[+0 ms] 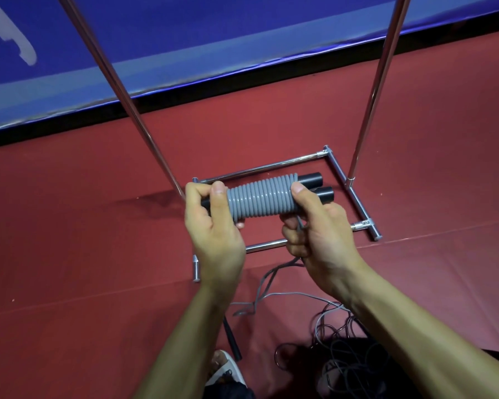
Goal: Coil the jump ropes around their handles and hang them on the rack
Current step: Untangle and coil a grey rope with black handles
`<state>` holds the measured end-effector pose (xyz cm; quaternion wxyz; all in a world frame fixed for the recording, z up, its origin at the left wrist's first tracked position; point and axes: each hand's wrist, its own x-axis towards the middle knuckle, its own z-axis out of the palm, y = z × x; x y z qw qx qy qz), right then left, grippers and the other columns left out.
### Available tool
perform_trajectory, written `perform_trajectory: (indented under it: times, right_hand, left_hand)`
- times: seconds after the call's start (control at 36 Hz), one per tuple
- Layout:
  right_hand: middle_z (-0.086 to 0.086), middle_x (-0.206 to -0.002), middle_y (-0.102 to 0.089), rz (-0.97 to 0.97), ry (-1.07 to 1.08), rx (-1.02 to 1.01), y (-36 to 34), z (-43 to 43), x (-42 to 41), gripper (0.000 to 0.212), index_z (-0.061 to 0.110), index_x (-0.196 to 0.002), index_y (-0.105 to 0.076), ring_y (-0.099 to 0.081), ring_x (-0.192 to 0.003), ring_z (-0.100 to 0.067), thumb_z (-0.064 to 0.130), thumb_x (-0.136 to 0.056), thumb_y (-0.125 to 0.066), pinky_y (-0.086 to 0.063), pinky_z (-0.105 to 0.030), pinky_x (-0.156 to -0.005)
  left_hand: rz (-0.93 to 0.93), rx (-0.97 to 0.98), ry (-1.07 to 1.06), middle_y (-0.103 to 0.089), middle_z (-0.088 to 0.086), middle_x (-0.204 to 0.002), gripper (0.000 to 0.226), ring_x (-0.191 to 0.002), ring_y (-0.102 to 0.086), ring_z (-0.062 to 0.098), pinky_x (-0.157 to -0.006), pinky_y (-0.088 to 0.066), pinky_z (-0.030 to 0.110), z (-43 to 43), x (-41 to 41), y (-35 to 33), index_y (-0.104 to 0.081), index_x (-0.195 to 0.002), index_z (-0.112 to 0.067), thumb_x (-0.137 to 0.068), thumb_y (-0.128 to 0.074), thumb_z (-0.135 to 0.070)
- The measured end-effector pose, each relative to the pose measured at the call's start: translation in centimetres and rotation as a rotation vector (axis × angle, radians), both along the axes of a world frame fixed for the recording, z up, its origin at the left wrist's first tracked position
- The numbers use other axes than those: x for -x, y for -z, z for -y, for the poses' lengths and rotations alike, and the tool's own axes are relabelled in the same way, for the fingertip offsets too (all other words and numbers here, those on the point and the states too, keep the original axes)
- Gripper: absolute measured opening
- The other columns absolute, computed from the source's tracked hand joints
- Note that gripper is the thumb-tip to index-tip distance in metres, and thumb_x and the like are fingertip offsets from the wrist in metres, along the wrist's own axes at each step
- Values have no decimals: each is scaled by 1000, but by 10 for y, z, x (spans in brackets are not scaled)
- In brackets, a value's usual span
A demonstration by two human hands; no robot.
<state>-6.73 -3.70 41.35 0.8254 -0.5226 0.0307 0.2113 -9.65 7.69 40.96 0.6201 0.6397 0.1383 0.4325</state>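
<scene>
Above the rack base, the left hand grips one end of the black handles. The right hand curls round the grey coil, pinching its loose tail. If that pinch slackens before the tail is tucked, the last turns will likely spring undone.

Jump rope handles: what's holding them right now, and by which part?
Left hand grips the handles at their left end; right hand pinches the grey coil at its right end, fingers curled round the loose rope.
</scene>
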Motion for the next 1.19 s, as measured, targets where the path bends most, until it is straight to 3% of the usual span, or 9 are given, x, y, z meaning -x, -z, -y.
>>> perform_trajectory:
  times: [0.25, 0.39, 0.53, 0.64, 0.72, 0.81, 0.89, 1.03, 1.19]
  right_hand:
    - [-2, -56, -32, 55, -79, 103, 0, 0, -3, 39, 20, -64, -40, -21, -49, -13, 37, -95, -56, -14, -23, -47]
    - [-12, -60, -35, 206, -187, 266, 9, -2, 0, 62, 20, -46, -43, -26, -45, -13, 66, -89, -43, -21, -27, -51]
    - [-10, -51, -41, 302, -316, 408, 12, -2, 0, 79, -2, -73, -65, -38, -52, -20, 70, -83, -35, -32, -36, -59]
    - [-21, -67, -65, 252, -216, 377, 12, -2, -6, 63, -6, -74, -66, -45, -47, -20, 46, -100, -44, -38, -35, -57]
    - [-11, -52, -63, 262, -123, 488, 14, 2, -9, 53, -2, -65, -68, -44, -40, -17, 38, -97, -56, -38, -30, -50]
    - [-28, -57, -61, 253, -55, 473, 14, 5, -12, 52, -3, -58, -68, -39, -43, -20, 41, -87, -70, -34, -33, -49]
    - [-19, -50, -61, 325, -37, 564, 12, 6, -14, 52, -1, -54, -66, -40, -40, -19, 41, -84, -73, -35, -29, -50]
    - [-6, -42, -54, 529, -43, 857, 4, 12, -14, 53, 0, -53, -62, -41, -42, -11, 41, -85, -72, -38, -29, -50]
    - [5, -58, -53, 692, -287, 1001, -11, 16, -10, 25, 14, -76, -68, -51, -64, -18, 37, -81, -77, -37, -27, -55]
  left_hand:
    - [-37, 161, 37, -35, -1, -68, 23, -58, -30, 15, -43, -30, 22, -3, -2, 2, -42, -66, -33, -85, -52, -39]
    - [-75, 114, -52, -36, -7, -64, 25, -57, -32, 13, -40, -30, 21, -11, -5, 2, -42, -65, -32, -88, -52, -34]
    - [-105, 27, -181, -41, -7, -64, 25, -53, -35, 9, -38, -34, 21, -20, -2, 5, -41, -69, -22, -93, -49, -28]
    - [-139, -91, -158, -40, -7, -64, 24, -57, -41, 9, -43, -41, 24, -16, 0, 9, -41, -72, -23, -95, -48, -26]
    - [-163, -145, -150, -41, -8, -63, 25, -57, -42, 11, -48, -44, 40, -17, 1, 13, -41, -72, -23, -96, -49, -26]
    - [-158, -102, -169, -41, -7, -64, 27, -55, -41, 5, -44, -41, 27, -19, 1, 14, -42, -72, -22, -97, -50, -23]
    - [-171, -102, -176, -41, -9, -63, 28, -52, -41, 0, -42, -41, 22, -20, 0, 14, -42, -73, -21, -100, -49, -17]
    - [-201, -184, -148, -43, -13, -62, 25, -57, -43, 9, -53, -45, 51, -27, 2, 16, -43, -71, -25, -95, -50, -27]
    - [-185, -184, -192, -45, -4, -66, 27, -54, -43, 4, -42, -41, 23, -33, 3, 13, -43, -73, -22, -99, -48, -19]
